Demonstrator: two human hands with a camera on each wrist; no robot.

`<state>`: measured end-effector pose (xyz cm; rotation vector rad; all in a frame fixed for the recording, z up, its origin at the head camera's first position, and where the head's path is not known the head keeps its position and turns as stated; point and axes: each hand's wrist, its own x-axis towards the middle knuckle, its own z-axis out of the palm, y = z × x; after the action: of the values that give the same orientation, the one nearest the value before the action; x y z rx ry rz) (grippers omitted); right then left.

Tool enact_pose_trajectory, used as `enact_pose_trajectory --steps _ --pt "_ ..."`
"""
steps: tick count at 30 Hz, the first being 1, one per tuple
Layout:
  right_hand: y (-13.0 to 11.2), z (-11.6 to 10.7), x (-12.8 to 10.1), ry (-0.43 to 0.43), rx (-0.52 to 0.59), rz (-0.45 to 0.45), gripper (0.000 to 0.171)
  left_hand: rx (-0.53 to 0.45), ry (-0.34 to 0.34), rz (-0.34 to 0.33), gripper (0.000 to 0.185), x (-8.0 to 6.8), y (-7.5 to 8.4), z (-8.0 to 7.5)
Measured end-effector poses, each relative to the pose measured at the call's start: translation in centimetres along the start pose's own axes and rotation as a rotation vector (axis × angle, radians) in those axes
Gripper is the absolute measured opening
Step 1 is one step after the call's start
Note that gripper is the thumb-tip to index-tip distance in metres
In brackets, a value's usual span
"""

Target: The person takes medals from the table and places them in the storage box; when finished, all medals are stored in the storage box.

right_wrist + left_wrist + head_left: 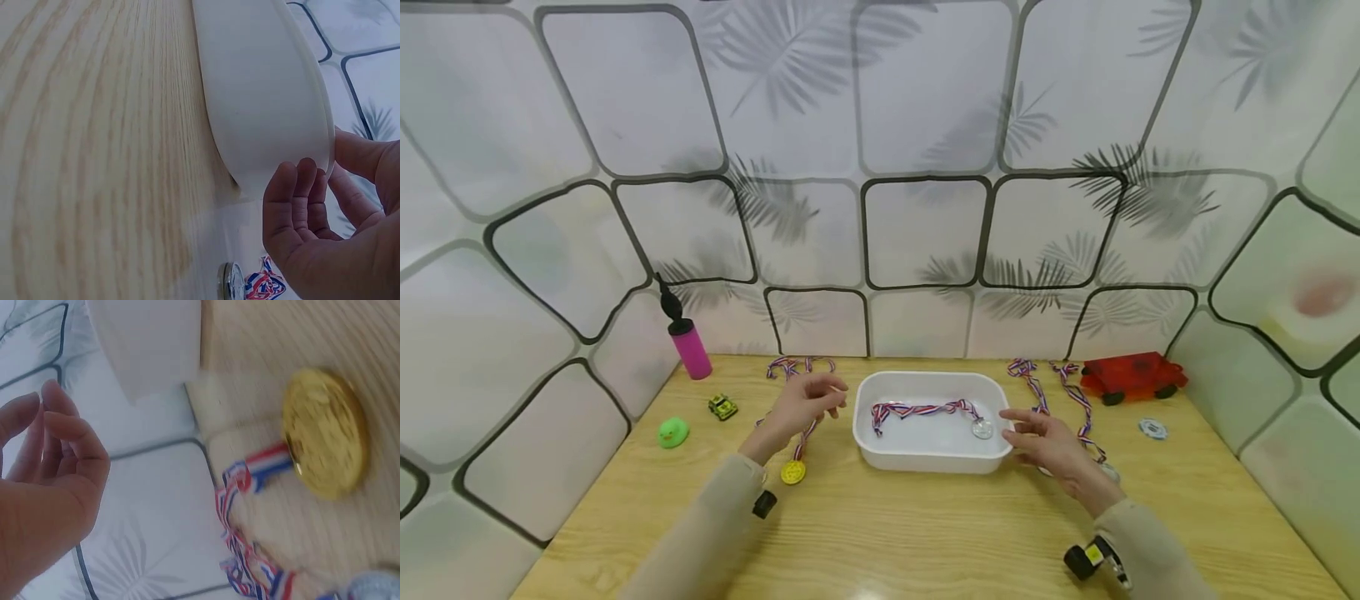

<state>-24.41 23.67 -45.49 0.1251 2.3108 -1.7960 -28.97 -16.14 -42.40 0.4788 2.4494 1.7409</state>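
A white plastic tub [925, 461] stands on the table, and a silver medal [982, 429] on a striped ribbon [917, 409] lies inside it. My right hand [1052, 450] pinches the tub's right rim, its fingers bent at the outer wall [269, 94]. Left of the tub, my left hand [805, 408] hovers with loosely bent fingers and nothing in them. Below it on the table lies a gold medal [793, 472], large in the left wrist view [325, 434]; its red, white and blue ribbon is partly hidden by the hand.
More ribbons [1078, 408] with medals lie right of the tub, partly behind my right hand. A red toy car [1131, 377] and a poker chip [1153, 429] sit far right. At left are a pink pump [691, 350], a small yellow car [722, 407] and a green duck [673, 432].
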Motion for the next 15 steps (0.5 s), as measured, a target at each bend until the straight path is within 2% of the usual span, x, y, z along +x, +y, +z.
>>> enact_pose_trajectory --steps 6,11,15 --pt "0.0 0.1 -0.1 0.015 0.001 0.007 0.05 0.042 -0.028 -0.052 0.027 -1.1 -1.1 -2.0" --pt "0.0 0.3 0.1 0.017 0.005 0.021 0.049 0.098 -0.092 -0.038 0.026 -2.3 -1.9 -3.3" --pt "0.0 0.3 0.0 0.017 0.008 0.018 0.049 0.123 -0.14 -0.036 0.031 -2.9 -2.2 -4.0"
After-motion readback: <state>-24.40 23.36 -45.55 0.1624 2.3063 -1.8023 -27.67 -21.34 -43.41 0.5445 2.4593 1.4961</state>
